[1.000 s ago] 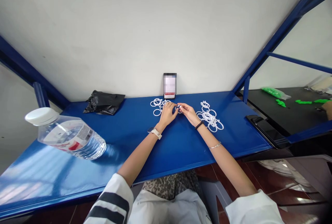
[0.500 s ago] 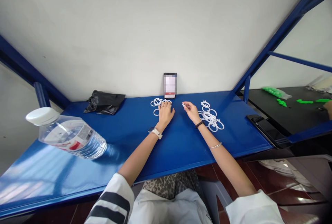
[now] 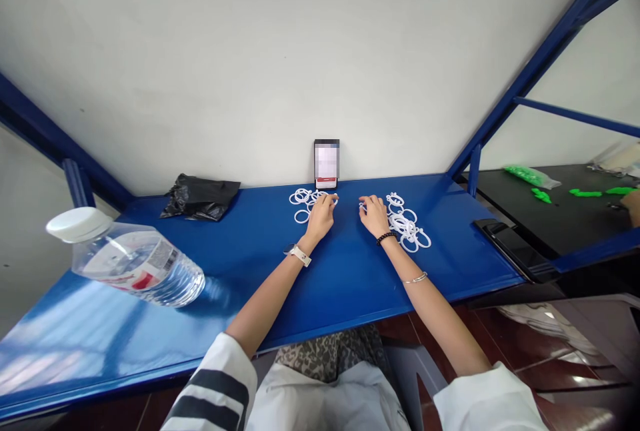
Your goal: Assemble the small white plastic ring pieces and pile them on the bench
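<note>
My left hand point(image 3: 320, 216) lies on the blue table point(image 3: 260, 251) with its fingers stretched onto a pile of white plastic rings point(image 3: 302, 202) at the back. My right hand point(image 3: 374, 216) rests palm down a little to the right, its fingers curled, with a small white piece at the fingertips. A second, tangled pile of white rings point(image 3: 409, 230) lies just right of that hand and touches its edge. The hands are about a palm's width apart.
A phone point(image 3: 327, 163) leans against the wall behind the hands. A crumpled black bag point(image 3: 200, 196) lies at the back left and a water bottle point(image 3: 127, 258) on its side at the near left. A dark tablet point(image 3: 507, 241) and green parts point(image 3: 531, 178) lie to the right. Another person's hand point(image 3: 633, 206) shows at the far right.
The hands, joined over one ring a second ago, have parted. The left one went to the left ring pile and the right one drew back toward the right pile.
</note>
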A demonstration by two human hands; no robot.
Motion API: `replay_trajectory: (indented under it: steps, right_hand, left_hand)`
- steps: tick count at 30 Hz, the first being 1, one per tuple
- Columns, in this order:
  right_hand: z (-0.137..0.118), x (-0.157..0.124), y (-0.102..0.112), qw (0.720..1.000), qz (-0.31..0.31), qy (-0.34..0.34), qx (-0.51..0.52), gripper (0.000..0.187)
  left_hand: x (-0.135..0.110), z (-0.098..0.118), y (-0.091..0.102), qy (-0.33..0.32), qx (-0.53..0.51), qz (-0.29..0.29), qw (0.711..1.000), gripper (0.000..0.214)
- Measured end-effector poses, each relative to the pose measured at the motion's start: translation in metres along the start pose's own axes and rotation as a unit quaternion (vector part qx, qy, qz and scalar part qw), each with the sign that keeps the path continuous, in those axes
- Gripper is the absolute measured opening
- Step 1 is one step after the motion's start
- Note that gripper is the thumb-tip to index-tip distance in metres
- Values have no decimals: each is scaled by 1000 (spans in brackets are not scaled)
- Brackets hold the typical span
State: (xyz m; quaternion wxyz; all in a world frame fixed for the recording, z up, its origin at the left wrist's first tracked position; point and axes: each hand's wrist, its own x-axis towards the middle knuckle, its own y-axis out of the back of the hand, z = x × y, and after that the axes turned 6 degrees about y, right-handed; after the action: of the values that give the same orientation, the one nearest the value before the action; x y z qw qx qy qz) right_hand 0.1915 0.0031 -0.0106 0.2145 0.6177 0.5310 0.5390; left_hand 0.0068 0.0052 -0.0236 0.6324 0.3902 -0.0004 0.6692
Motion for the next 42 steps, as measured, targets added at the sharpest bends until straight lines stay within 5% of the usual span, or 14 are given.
replay_trajectory:
  steps: [3, 8, 18, 22, 32, 42]
  right_hand:
    - [-6, 1, -3, 990, 9, 50, 131, 29]
    - [-14, 1, -9, 947, -11, 25, 320, 20]
    - [-23, -1, -4, 858, -89, -30, 504, 27]
    - [-25, -2, -4, 871, -83, -16, 484, 27]
    - [-26, -4, 1, 965, -6, 82, 250, 20]
    - [-38, -3, -7, 982, 43, 40, 178, 32]
  left_hand:
    - [0, 1, -2, 26, -153, -40, 987, 20]
    - [2, 6, -2, 166, -360, -108, 912, 23]
    - [3, 10, 5, 166, -327, -192, 910, 50]
    - [3, 13, 7, 159, -324, -196, 912, 46]
    - [5, 13, 9, 165, -363, -226, 889, 44]
    - [2, 19, 3, 171, -451, -214, 849, 48]
